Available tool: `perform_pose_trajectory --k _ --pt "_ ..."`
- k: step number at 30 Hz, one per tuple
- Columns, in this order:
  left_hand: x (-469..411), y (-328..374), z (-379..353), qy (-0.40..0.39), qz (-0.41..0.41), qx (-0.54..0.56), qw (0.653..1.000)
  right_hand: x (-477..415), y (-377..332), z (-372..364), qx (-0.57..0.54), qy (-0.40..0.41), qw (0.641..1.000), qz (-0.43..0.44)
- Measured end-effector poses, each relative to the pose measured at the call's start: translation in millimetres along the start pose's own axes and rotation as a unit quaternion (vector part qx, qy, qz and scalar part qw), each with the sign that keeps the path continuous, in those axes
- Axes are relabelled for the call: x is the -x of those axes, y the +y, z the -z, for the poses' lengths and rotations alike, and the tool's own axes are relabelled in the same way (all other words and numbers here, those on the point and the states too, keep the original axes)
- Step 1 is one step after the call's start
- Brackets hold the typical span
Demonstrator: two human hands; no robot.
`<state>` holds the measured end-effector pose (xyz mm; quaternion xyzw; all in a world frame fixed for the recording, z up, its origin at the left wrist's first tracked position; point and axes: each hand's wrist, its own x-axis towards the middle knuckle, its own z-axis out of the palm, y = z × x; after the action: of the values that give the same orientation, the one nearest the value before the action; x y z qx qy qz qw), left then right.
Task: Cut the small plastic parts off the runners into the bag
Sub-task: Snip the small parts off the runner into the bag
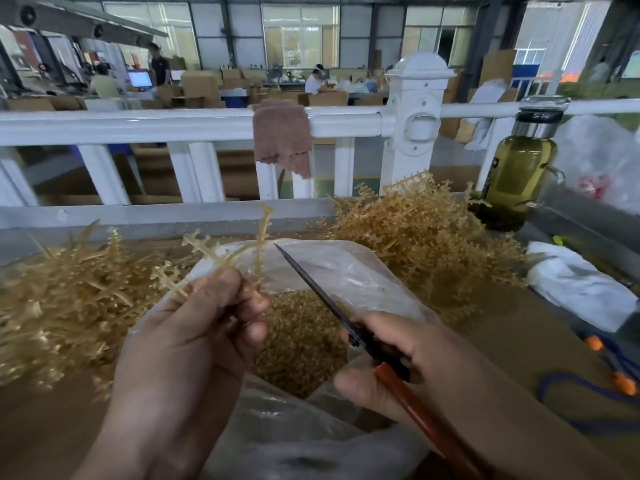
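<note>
The open clear bag [346, 268] is spread at centre. Runner piles [62, 299] are heaped at nine and two o'clock. A runner [225, 251] is pinched above the bag by the curled fingers of the left hand [187, 334]. The scissors [318, 292], blades closed, are gripped by the right hand [415, 355] and pointed toward eleven. Cut parts [298, 341] are gathered inside the bag.

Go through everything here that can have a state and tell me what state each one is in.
left hand: pinches the runner.
runner: held over the bag, parts still attached.
right hand: grips the scissors.
scissors: blades look closed, tip near the runner.
bag: open, partly filled with cut parts.
bottle: upright, capped, nearly full.
cloth: draped over the rail.
</note>
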<state>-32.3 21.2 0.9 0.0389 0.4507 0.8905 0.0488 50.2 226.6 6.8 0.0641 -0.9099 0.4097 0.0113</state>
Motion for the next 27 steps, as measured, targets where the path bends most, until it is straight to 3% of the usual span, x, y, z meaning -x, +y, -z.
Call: perform_pose_trajectory --k 9,27 --pt "-1 1 4 0.009 -0.063 -0.019 0.998 1 -8 1 0.143 0.011 0.989 0.034" --pt "5 -4 4 0.030 -0.174 -0.133 0.975 2 -12 -1 0.160 0.037 0.986 0.035"
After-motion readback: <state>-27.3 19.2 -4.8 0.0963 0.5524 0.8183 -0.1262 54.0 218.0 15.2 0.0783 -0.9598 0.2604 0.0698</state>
